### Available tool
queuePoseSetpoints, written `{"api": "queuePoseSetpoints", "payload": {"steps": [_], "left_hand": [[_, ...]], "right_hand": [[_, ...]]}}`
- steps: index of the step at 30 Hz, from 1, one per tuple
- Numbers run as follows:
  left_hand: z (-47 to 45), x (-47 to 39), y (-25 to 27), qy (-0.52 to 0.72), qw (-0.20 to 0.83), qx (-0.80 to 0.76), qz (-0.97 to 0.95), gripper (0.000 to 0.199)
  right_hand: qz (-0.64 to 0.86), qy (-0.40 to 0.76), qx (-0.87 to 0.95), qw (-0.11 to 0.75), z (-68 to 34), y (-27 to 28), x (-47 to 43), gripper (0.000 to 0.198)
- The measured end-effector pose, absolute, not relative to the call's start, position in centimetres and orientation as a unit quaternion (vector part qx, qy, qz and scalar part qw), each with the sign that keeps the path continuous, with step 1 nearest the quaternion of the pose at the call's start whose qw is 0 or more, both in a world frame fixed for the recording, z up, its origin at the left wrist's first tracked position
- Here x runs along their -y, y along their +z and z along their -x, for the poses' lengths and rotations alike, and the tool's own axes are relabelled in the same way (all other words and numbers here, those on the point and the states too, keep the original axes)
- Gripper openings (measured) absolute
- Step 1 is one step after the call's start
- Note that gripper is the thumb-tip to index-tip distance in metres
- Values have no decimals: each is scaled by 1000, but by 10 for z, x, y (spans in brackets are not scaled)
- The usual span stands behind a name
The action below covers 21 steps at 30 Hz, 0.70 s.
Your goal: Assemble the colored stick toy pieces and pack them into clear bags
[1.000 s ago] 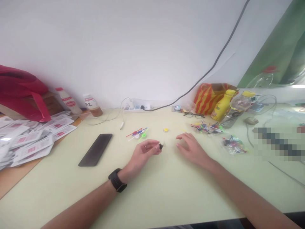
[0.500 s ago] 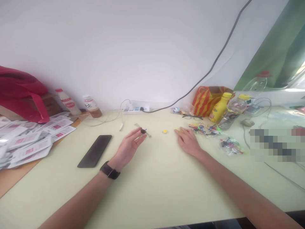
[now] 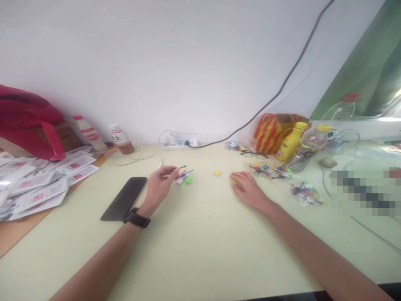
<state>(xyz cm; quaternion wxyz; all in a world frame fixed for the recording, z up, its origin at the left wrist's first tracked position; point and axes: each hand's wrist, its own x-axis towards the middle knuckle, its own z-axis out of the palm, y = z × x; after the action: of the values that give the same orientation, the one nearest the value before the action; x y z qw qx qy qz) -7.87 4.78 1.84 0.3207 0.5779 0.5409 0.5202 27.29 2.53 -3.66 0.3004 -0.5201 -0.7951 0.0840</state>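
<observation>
My left hand, with a black watch on the wrist, is closed in a pinch around a small dark arrow-tipped stick. Just right of its fingers is a small cluster of plastic pieces: slim red and blue sticks, a green round piece and a whitish one. My right hand rests low over the table, its curled fingers on a thin yellow stick, partly hidden. Between the hands sits a small yellow round piece, touched by neither.
A black phone lies beside my left wrist. Bags of colourful small pieces and glasses are beyond my right hand. Bottles and a striped bag stand at the back right. White packets fill the far left.
My left hand has drawn back to the left; a dark stick now shows where a black round piece was at its fingertips. Coloured pieces now show beside it. My right fingers have curled slightly.
</observation>
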Motion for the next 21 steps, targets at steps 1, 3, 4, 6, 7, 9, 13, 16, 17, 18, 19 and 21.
{"api": "queuePoseSetpoints", "payload": {"steps": [1, 3, 4, 6, 7, 9, 13, 16, 17, 18, 19, 21], "left_hand": [[81, -50, 15, 510, 261, -549, -609, 36], [86, -55, 10, 482, 159, -552, -661, 32], [88, -57, 7, 461, 128, -553, -682, 32], [91, -59, 4, 413, 111, -563, -707, 34], [91, -59, 3, 392, 123, -571, -711, 37], [90, -58, 2, 362, 157, -579, -713, 46], [84, -52, 2, 308, 129, -548, -767, 55], [81, -48, 0, 289, 88, -530, -792, 57], [81, -48, -1, 291, 80, -528, -793, 58], [81, -47, -1, 297, 70, -527, -793, 59], [80, -47, 0, 306, 57, -524, -793, 60], [78, -44, 3, 336, 23, -512, -790, 61]], "right_hand": [[519, 88, 796, 298, -273, -36, -25, 38], [522, 93, 794, 297, -272, -35, -24, 37], [528, 92, 790, 298, -272, -34, -24, 37], [542, 86, 780, 301, -273, -34, -23, 36], [547, 83, 776, 302, -273, -34, -23, 36], [549, 79, 776, 300, -274, -33, -22, 34], [531, 85, 791, 293, -272, -31, -21, 32], [527, 105, 790, 295, -270, -29, -18, 33], [530, 113, 785, 301, -269, -28, -17, 34], [533, 123, 779, 307, -268, -28, -16, 35], [534, 133, 773, 315, -267, -27, -16, 35], [530, 148, 766, 332, -267, -25, -16, 36]]}}
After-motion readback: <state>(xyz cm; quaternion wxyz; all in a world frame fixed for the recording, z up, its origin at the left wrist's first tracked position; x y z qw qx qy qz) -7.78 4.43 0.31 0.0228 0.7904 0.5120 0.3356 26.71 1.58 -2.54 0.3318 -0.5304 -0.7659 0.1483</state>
